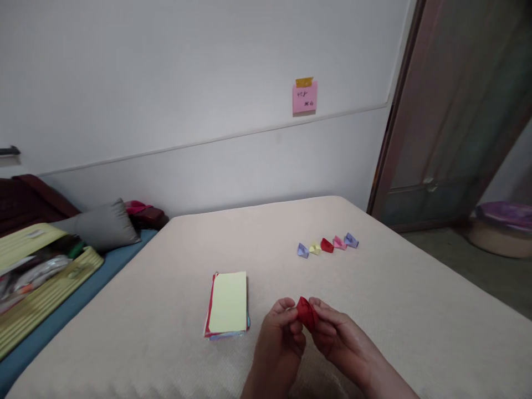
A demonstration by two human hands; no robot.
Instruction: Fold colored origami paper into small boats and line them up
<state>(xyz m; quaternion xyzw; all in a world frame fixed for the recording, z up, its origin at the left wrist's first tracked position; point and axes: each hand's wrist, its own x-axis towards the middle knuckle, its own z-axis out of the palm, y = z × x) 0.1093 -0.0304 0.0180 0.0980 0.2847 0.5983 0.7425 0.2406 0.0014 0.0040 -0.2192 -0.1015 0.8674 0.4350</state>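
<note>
My left hand (pixel 277 339) and my right hand (pixel 344 342) hold a folded piece of red paper (pixel 306 313) between them, pinching it with the fingertips above the beige padded surface (pixel 374 288). Part of the red paper is hidden by my fingers. To the left of my hands lies a stack of coloured paper sheets (pixel 228 303), with a pale yellow sheet on top and red showing at its edge. Farther off, several small folded paper pieces (pixel 327 245) stand in a row in lilac, yellow, red and pink.
A grey cushion (pixel 102 226) and a yellow-green bag (pixel 44 271) holding assorted items lie on a blue mat (pixel 78 310) left of the padded surface. A pink sticky note (pixel 305 97) is taped to the white wall. A door (pixel 449 111) stands at the right, with a round basket (pixel 501 230) on the floor.
</note>
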